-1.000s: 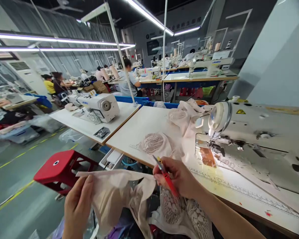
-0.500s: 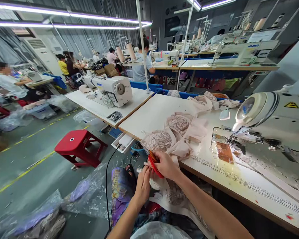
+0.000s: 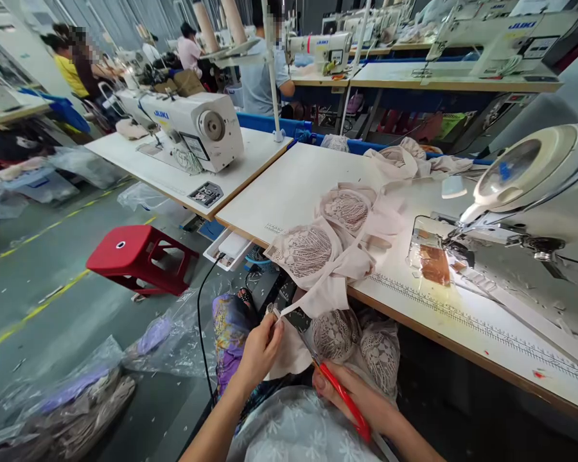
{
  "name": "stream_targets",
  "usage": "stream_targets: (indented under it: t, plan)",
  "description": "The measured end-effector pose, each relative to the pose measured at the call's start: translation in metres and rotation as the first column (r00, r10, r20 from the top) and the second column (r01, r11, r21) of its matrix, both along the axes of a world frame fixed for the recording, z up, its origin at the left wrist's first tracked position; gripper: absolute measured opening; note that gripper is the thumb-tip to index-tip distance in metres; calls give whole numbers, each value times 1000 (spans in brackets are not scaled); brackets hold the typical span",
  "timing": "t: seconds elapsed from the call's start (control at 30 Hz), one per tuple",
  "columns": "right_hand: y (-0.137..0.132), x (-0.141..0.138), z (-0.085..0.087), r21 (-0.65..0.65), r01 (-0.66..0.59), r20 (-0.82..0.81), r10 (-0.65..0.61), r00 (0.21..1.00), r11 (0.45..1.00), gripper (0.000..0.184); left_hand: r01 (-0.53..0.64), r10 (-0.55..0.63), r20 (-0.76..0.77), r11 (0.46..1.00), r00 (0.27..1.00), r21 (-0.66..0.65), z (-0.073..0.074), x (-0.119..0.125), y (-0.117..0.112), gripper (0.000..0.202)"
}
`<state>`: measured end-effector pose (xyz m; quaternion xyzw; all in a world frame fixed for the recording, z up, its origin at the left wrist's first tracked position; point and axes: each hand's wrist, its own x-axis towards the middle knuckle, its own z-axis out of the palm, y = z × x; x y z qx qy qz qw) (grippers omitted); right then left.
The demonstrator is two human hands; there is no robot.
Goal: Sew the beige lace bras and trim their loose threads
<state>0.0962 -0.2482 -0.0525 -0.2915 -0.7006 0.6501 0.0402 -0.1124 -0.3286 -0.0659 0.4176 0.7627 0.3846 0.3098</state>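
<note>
My left hand (image 3: 259,351) pinches the end of a thin beige strap that runs up to a beige lace bra (image 3: 318,256) hanging over the table's front edge. Below and to the right, my right hand (image 3: 361,401) is closed on red-handled thread snips (image 3: 340,388) whose blades point up towards the strap. More lace bra cups (image 3: 356,343) lie in my lap between the hands and the table. A second lace cup (image 3: 347,208) rests further back on the white table (image 3: 293,186).
A sewing machine (image 3: 525,186) stands on the right of the table, with a beige pile (image 3: 409,160) behind it. A red stool (image 3: 135,253) and plastic bags of fabric (image 3: 62,398) are on the floor to the left. Other people sew at tables behind.
My hands came down from the table edge into my lap. The right hand with the snips moved down and right; the left now holds the strap pulled taut.
</note>
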Motion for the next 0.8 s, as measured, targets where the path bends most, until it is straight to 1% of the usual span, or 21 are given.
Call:
stream_targets:
  t: [0.03, 0.1, 0.17, 0.2, 0.3, 0.33, 0.37, 0.4, 0.43, 0.47, 0.5, 0.53, 0.57, 0.6, 0.63, 0.67, 0.73, 0.8]
  plan:
    - [-1, -3, -4, 29, -23, 30, 22, 999, 999, 43, -4, 4, -10, 1000, 1000, -22, -1, 2, -2, 33]
    - [0, -14, -8, 64, -30, 66, 26, 998, 997, 43, 2, -3, -28, 999, 1000, -51, -1, 5, -4, 30]
    - [2, -27, -10, 82, 1, 54, -5, 999, 997, 44, 16, -18, -34, 998, 999, -56, 0, 8, -5, 28]
    - [3, -32, -10, 57, 19, 46, -22, 999, 998, 46, 21, -23, -33, 998, 999, -57, 1, 9, -5, 28]
    - [0, -42, -13, -111, 67, 71, -59, 996, 992, 49, 8, -9, -26, 998, 1000, -54, 4, 11, -5, 27]
    - [-1, -43, -13, -120, 79, 77, -70, 995, 990, 49, 2, -2, -16, 999, 1000, -49, 5, 11, -6, 27]
    - [-2, -42, -12, -76, 103, 72, -97, 993, 992, 47, 0, 0, -2, 999, 1000, -39, 7, 11, -6, 28]
    - [-2, -41, -10, 19, 143, 46, -144, 988, 989, 44, 6, -5, 14, 1000, 1000, -24, 9, 12, -7, 28]
    - [0, -40, -7, 138, 199, -4, -200, 980, 970, 38, 19, -19, 32, 1000, 999, -8, 11, 13, -7, 29]
    - [3, -38, -3, 248, 260, -68, -251, 966, 933, 30, 38, -39, 48, 999, 998, 8, 14, 15, -8, 29]
    - [7, -37, 2, 316, 310, -125, -285, 950, 896, 22, 61, -62, 60, 998, 996, 23, 17, 17, -8, 30]
    - [11, -37, 6, 334, 338, -166, -298, 940, 880, 17, 83, -86, 73, 996, 994, 37, 21, 19, -8, 30]
    - [16, -37, 9, 303, 335, -186, -289, 939, 892, 18, 104, -108, 90, 993, 990, 48, 24, 21, -8, 30]
    - [20, -37, 12, 232, 308, -186, -268, 945, 923, 20, 122, -128, 113, 991, 985, 56, 28, 23, -8, 30]
    - [23, -37, 14, 135, 271, -174, -246, 953, 953, 23, 135, -143, 140, 989, 980, 64, 30, 25, -8, 30]
    - [25, -38, 14, 30, 232, -157, -225, 962, 972, 26, 144, -155, 170, 987, 973, 71, 32, 27, -8, 30]
    - [26, -39, 12, -134, 186, -117, -201, 973, 973, 32, 148, -164, 235, 985, 958, 85, 33, 29, -9, 31]
    - [23, -38, 8, -206, 179, -62, -195, 979, 962, 35, 139, -161, 296, 986, 942, 95, 30, 30, -11, 31]
